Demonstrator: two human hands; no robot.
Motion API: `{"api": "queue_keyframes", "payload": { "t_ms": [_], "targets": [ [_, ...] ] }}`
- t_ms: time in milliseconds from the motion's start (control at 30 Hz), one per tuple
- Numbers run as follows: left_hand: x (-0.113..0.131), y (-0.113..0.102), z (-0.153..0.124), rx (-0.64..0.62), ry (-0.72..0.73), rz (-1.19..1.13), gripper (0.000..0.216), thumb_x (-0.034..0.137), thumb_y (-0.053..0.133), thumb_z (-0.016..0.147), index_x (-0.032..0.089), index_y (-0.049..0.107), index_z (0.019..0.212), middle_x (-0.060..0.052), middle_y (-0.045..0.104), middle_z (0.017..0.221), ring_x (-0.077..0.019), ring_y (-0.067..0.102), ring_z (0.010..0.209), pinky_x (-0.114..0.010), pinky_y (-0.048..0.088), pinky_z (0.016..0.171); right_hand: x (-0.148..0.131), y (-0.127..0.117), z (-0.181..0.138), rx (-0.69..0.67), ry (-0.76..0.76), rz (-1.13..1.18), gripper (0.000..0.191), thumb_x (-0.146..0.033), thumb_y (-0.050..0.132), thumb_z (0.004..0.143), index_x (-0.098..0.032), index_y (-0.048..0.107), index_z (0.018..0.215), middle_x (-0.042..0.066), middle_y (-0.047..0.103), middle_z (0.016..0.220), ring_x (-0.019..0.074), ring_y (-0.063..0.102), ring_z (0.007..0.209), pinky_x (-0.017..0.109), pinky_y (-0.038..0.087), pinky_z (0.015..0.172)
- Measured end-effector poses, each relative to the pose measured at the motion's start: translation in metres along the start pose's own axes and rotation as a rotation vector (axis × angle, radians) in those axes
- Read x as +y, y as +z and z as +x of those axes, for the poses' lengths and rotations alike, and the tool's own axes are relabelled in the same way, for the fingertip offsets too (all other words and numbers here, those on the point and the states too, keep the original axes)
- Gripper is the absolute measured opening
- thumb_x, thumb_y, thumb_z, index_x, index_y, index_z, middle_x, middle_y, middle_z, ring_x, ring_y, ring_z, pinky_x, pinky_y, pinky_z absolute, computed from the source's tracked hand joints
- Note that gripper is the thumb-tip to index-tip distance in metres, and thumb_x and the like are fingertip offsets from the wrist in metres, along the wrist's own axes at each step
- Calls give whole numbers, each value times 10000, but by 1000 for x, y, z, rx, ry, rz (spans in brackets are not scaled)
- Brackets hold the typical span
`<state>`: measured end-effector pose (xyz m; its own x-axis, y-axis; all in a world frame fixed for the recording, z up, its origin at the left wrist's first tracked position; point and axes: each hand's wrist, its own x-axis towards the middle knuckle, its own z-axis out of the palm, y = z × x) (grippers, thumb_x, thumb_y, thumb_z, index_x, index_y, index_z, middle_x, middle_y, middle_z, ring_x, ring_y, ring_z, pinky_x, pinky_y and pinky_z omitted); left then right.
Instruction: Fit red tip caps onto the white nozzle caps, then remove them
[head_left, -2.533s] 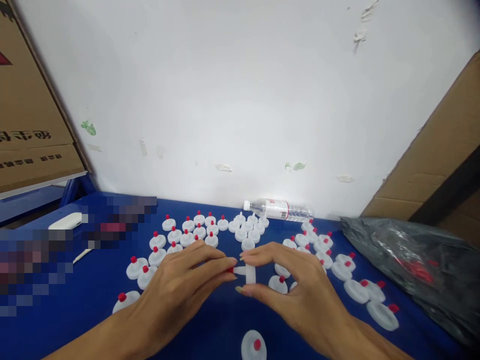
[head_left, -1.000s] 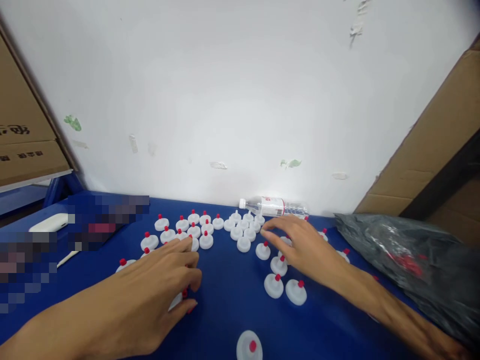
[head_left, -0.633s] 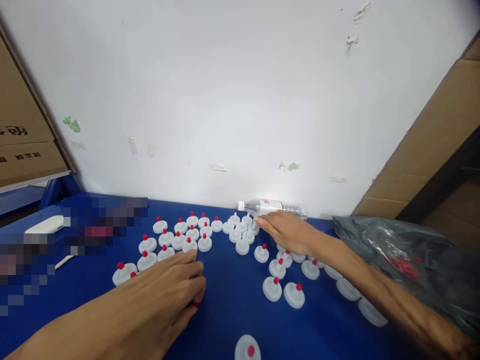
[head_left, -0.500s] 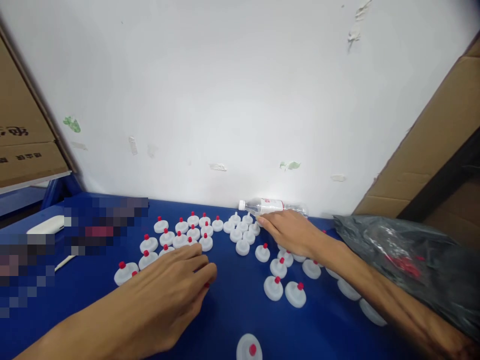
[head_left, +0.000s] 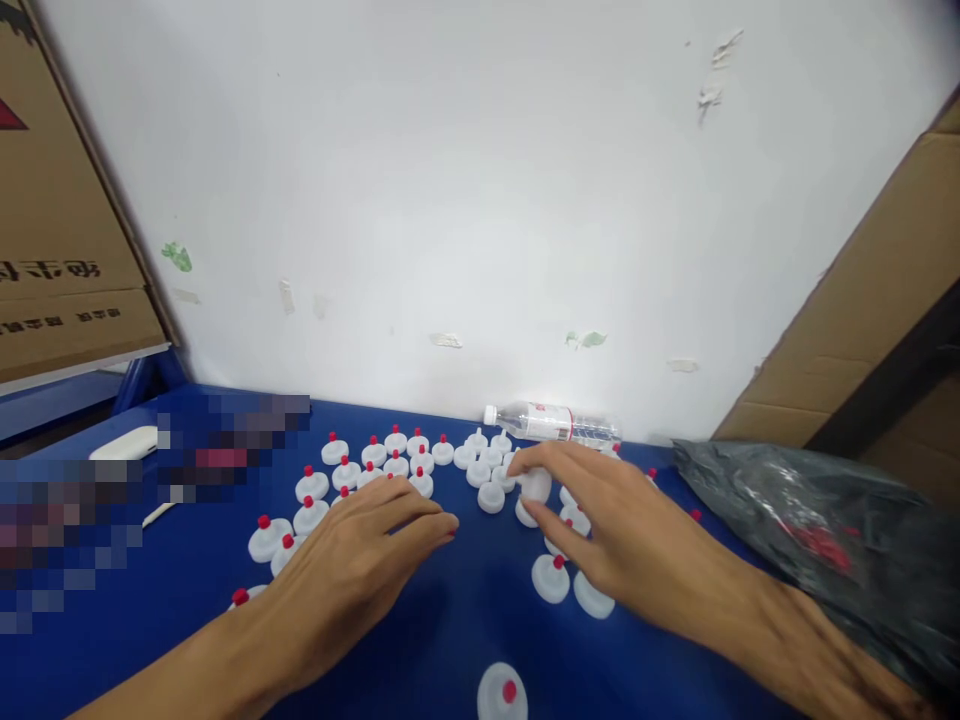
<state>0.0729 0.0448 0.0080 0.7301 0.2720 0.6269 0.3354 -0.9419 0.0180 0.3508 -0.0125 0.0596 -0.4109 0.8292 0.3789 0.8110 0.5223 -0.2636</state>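
My right hand [head_left: 600,500] pinches a translucent white domed lid [head_left: 535,485] between thumb and fingers, held tilted above other lids. My left hand [head_left: 382,545] is closed, palm down, left of the middle. A bit of a small red cap [head_left: 451,534] shows at its fingertips; the rest is hidden. Behind and beside my left hand stand several white lids with red caps on their spouts [head_left: 311,487]. A cluster of white lids with bare spouts [head_left: 491,497] sits in the middle. More red-capped lids [head_left: 551,579] lie around and under my right hand.
A clear plastic bottle [head_left: 551,420] lies on its side along the white wall. At the right, a dark plastic bag [head_left: 750,490] holds red pieces. One red-capped lid [head_left: 502,690] is at the near edge of the blue table [head_left: 442,650]. Cardboard boxes [head_left: 75,290] flank both sides.
My right hand has drawn back from the bottle's side and lifted a white lid from the middle cluster. My left hand has shifted slightly right, the red cap now showing at its fingertips.
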Motion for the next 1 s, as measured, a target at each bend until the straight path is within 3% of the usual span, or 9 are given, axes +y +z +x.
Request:
{"api": "queue_keyframes", "payload": {
  "t_ms": [100,167,400,733,867,1000],
  "targets": [
    [4,2,-1,46,-23,-43,222,72,551,1068,198,628,1233,-19,749,1056,-170,630,918,-288,515,802,-8,12,-5,12,-18,142,499,-202,650,995,-393,440,1406,-26,666,1322,186,667,1180,346,557,962],
    [7,4,-2,79,-30,-55,200,81,580,1063,194,642,1216,-12,753,1041,-159,621,917,-270,518,803,-11,20,-7,17,-20,223,570,-176,708,949,-398,432,1396,-39,672,1330,168,672,1185,307,565,957],
    [7,6,-4,148,1,-35,196,105,607,1061,177,658,1235,-26,761,1018,-158,627,908,-276,535,772,-17,29,-9,48,-67,327,474,-122,733,915,-325,508,1279,-32,700,1298,144,692,1163,249,568,966],
    [9,4,-2,143,-5,-84,183,118,588,1069,182,666,1222,-35,762,1025,-154,656,897,-268,562,740,-13,29,-10,35,-122,244,464,-141,719,954,-335,519,1325,-24,722,1268,149,688,1136,256,587,916],
    [11,3,0,159,2,-86,153,137,618,1059,178,671,1196,-20,772,985,-149,653,848,-257,558,707,-14,29,-12,21,-157,189,477,-149,731,960,-315,487,1334,-5,716,1260,167,672,1168,298,574,986],
    [11,5,1,172,-10,-45,146,194,624,1068,166,654,1207,-27,750,956,-170,615,844,-283,529,695,-16,29,-14,-13,-239,122,292,-129,601,1023,-265,451,1233,30,701,1194,203,674,1141,373,581,981]
  ]
}}
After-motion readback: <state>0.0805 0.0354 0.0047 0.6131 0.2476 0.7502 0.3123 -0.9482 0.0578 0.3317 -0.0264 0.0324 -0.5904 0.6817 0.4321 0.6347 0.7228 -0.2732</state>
